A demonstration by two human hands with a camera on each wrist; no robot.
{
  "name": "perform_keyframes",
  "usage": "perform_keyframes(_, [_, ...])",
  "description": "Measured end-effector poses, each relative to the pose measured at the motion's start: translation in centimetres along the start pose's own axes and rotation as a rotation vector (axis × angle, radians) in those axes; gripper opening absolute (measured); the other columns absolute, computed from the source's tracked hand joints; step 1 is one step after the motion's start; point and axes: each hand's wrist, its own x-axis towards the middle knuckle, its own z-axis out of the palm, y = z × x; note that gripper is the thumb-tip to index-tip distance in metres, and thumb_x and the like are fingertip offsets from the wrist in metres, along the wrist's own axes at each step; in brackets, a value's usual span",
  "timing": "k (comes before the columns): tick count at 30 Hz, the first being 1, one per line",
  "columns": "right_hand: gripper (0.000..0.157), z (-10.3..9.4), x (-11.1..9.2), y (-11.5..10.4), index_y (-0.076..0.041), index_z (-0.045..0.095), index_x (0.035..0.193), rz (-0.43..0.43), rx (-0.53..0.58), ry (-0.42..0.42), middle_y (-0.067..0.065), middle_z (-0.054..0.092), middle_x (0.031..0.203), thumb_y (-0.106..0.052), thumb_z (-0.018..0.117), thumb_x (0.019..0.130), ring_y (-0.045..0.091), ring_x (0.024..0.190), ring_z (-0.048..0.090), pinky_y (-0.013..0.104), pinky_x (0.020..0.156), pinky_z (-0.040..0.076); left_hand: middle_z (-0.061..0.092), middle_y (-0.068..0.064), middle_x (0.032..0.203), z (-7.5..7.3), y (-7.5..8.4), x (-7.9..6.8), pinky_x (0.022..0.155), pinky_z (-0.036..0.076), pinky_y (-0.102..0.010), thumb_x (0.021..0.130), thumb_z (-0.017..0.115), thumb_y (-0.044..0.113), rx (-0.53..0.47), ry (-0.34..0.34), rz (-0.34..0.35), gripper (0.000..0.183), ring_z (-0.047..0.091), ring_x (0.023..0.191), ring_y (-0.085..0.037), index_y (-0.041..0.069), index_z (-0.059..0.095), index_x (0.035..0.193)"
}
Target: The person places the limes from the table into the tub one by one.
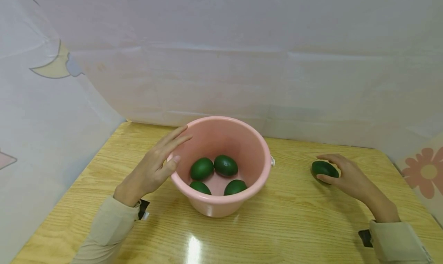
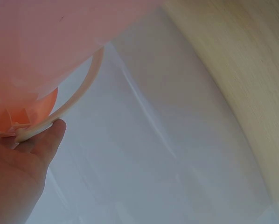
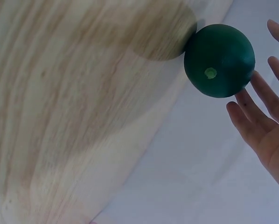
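A pink bucket [image 1: 214, 208] stands upright on the wooden table, with several dark green avocados [image 1: 225, 166] lying on its bottom. My left hand [image 1: 149, 171] rests at the bucket's left rim, its fingers nearly straight; in the left wrist view, fingers lie beside the pale handle [image 2: 79, 93]. To the right, a single avocado [image 1: 320, 167] lies on the table. Around it is my right hand [image 1: 356, 181], thumb on the near side and fingers on the far side. The right wrist view shows those fingers spread and loosely extended beside the avocado [image 3: 219, 60], a pale stem mark on its end.
The wooden table [image 1: 294, 225] runs back to a pale printed sheet [image 1: 221, 64] hanging close behind the bucket. Similar sheeting [image 1: 38, 114] closes off the left side. A white handle joint [image 1: 272, 161] juts from the bucket's right rim.
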Motion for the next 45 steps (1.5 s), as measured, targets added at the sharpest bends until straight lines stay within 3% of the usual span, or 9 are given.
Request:
perform_keyframes(9, [0.065,-0.1,0.3,0.3,0.006,0.049,0.138,0.087,0.012,-0.08,0.035,0.046,0.139,-0.025,0.075,0.088,0.056,0.117,0.049,0.068,0.084,0.045,0.03,-0.006,0.162,-0.1,0.1,0.0,0.111,0.032,-0.063,0.096,0.043,0.017,0.002,-0.001,-0.001,0.051,0.03,0.149,-0.029,0.01,0.048,0.146])
perform_keyframes(21, [0.075,0.2,0.4,1.1,0.01,0.041,0.143,0.164,0.028,-0.148,0.038,0.041,0.138,-0.029,0.075,0.088,0.052,0.11,0.052,0.058,0.077,0.051,0.03,-0.008,0.162,-0.2,0.0,0.0,0.112,0.032,-0.062,0.098,0.044,0.02,0.017,-0.01,0.013,0.05,0.03,0.149,-0.03,0.01,0.047,0.147])
perform_keyframes(45, [0.074,0.8,0.6,1.2,0.012,0.039,0.141,0.18,0.059,-0.181,0.041,0.044,0.135,-0.023,0.076,0.087,0.055,0.111,0.053,0.059,0.08,0.051,0.031,-0.009,0.162,-0.2,0.2,0.1,0.113,0.032,-0.06,0.096,0.047,0.014,0.014,-0.009,0.014,0.05,0.031,0.149,-0.029,0.009,0.048,0.146])
